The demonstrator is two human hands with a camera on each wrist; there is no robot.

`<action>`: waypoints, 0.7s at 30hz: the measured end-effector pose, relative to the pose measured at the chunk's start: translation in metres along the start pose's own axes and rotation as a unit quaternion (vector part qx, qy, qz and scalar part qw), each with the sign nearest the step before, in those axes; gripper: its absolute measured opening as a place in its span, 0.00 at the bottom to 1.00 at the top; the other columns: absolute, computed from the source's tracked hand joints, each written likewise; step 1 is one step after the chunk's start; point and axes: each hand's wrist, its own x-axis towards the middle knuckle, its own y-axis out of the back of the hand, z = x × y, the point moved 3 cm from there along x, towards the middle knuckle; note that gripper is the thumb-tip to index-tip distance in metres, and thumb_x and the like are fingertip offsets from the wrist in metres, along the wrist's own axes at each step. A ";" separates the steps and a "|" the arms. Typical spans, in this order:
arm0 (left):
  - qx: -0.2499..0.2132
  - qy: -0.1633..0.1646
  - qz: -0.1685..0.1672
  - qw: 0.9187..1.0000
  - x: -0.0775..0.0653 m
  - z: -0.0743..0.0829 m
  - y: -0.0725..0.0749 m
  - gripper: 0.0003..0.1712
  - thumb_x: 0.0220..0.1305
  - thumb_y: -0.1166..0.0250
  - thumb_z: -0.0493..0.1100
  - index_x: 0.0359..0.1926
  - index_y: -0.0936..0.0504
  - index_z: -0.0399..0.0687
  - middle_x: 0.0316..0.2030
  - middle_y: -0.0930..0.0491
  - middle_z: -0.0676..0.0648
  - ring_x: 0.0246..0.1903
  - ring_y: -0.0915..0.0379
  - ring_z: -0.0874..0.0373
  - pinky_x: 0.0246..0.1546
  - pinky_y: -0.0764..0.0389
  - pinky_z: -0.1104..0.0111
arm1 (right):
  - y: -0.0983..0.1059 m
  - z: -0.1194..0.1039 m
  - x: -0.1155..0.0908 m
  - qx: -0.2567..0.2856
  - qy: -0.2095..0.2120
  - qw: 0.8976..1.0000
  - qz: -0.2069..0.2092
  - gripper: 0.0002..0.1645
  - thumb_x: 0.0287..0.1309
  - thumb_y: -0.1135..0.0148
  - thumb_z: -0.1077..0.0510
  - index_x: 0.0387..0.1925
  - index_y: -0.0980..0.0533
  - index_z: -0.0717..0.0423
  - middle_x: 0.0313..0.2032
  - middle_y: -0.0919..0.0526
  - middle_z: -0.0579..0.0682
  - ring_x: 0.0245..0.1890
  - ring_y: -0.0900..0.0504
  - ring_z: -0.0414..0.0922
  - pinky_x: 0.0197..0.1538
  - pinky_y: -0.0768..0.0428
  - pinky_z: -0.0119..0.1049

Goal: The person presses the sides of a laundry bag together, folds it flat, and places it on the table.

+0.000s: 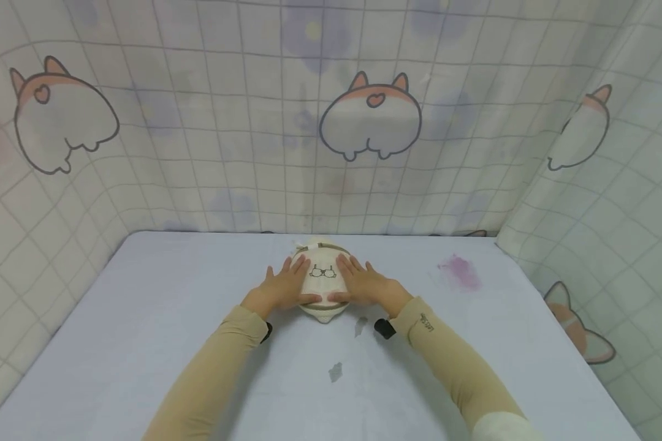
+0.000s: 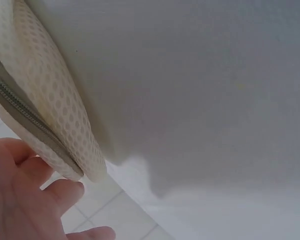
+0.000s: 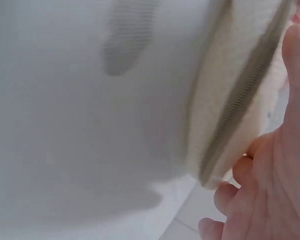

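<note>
A cream, rounded zippered mesh pouch with a drawing of glasses on its top lies toward the far edge of the table. On its left side rests my left hand, fingers extended over the top and thumb along the near part. My right hand mirrors it on the right side, the two thumbs nearly meeting. In the left wrist view, honeycomb mesh and a greenish-grey zipper run along the pouch's side. The right wrist view shows the zipper closed along the stretch beside that hand.
The table has a white cover with a pink stain at the right and grey patches nearer me. Gridded fabric with cartoon animals hangs behind the table and along both sides.
</note>
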 end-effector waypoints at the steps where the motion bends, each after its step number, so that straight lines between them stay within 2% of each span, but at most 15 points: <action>1: -0.002 -0.004 0.003 1.000 0.000 0.000 0.001 0.58 0.70 0.44 0.71 0.82 0.57 0.39 0.81 0.63 0.38 0.78 0.66 0.34 0.68 0.56 0.29 | 0.001 -0.001 0.000 0.002 0.001 1.000 0.003 0.60 0.73 0.53 0.29 0.80 0.66 0.65 0.80 0.67 0.60 0.79 0.65 0.58 0.77 0.59 0.59; 5: -0.012 -0.028 0.017 0.999 0.001 0.000 0.003 0.60 0.68 0.42 0.72 0.82 0.58 0.40 0.81 0.66 0.38 0.78 0.70 0.35 0.68 0.60 0.28 | 0.006 -0.002 0.000 0.012 0.011 1.000 0.010 0.62 0.72 0.48 0.30 0.80 0.66 0.66 0.80 0.67 0.61 0.79 0.65 0.60 0.77 0.58 0.60; 9: 0.012 -0.048 0.026 0.998 0.003 0.001 0.002 0.62 0.66 0.40 0.73 0.82 0.58 0.39 0.81 0.66 0.38 0.78 0.71 0.36 0.68 0.58 0.28 | 0.006 -0.004 0.005 -0.006 0.031 0.999 0.017 0.64 0.69 0.44 0.29 0.81 0.65 0.63 0.80 0.67 0.60 0.79 0.64 0.62 0.76 0.57 0.63; 13: 0.035 -0.049 0.016 0.998 0.006 0.000 0.001 0.64 0.65 0.40 0.73 0.82 0.59 0.39 0.81 0.65 0.39 0.78 0.71 0.37 0.69 0.57 0.29 | 0.007 -0.004 0.011 -0.026 0.041 0.999 0.022 0.65 0.65 0.42 0.28 0.82 0.61 0.59 0.81 0.65 0.59 0.79 0.63 0.62 0.75 0.56 0.66; 16: 0.025 -0.048 0.010 0.998 0.007 0.000 0.002 0.64 0.65 0.38 0.72 0.82 0.57 0.38 0.81 0.64 0.38 0.78 0.70 0.36 0.68 0.57 0.29 | 0.004 -0.001 0.015 -0.047 0.035 0.998 0.017 0.65 0.64 0.44 0.25 0.82 0.62 0.56 0.81 0.66 0.57 0.79 0.62 0.61 0.74 0.53 0.66; 21: 0.011 -0.043 0.008 0.999 0.008 0.000 0.002 0.63 0.65 0.36 0.71 0.81 0.56 0.38 0.81 0.62 0.39 0.78 0.68 0.36 0.69 0.59 0.29 | 0.002 0.003 0.017 -0.049 0.025 0.998 0.019 0.65 0.63 0.45 0.23 0.83 0.61 0.52 0.81 0.66 0.53 0.80 0.62 0.58 0.74 0.51 0.66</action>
